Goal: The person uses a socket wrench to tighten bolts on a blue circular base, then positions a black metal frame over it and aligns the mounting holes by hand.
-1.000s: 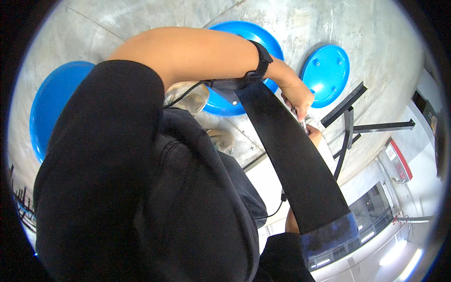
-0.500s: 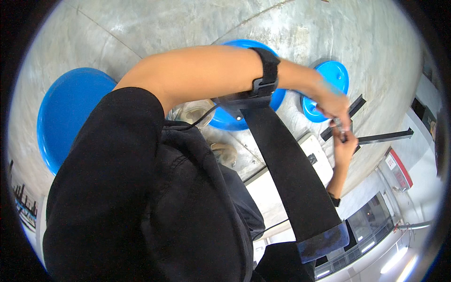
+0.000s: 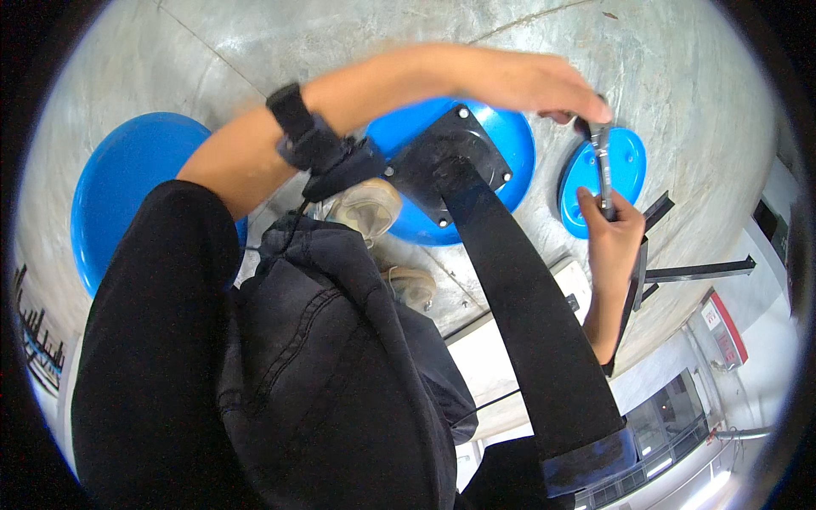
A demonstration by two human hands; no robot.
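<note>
Metal tool [image 3: 605,172] aloft before small blue disc [image 3: 627,174]. Pinched low by right hand [image 3: 615,228]; topped by left hand [image 3: 554,85], grip too blurred to judge. Looks stiff, slick; best taken by ends.

tool [image 3: 604,170]: silver-black | beam [image 3: 540,310]: black | disc [image 3: 508,140]: blue | floor [image 3: 365,25]: mottled grey

The left hand [image 3: 535,85], upper right, is slightly blurred; its grip on the tool [image 3: 604,166] is unclear. The right hand [image 3: 615,234] hides the tool's lower end. A sleeve [image 3: 157,340] covers part of the left disc [image 3: 127,191]; the lower edge cuts off a light [image 3: 709,490].
</note>
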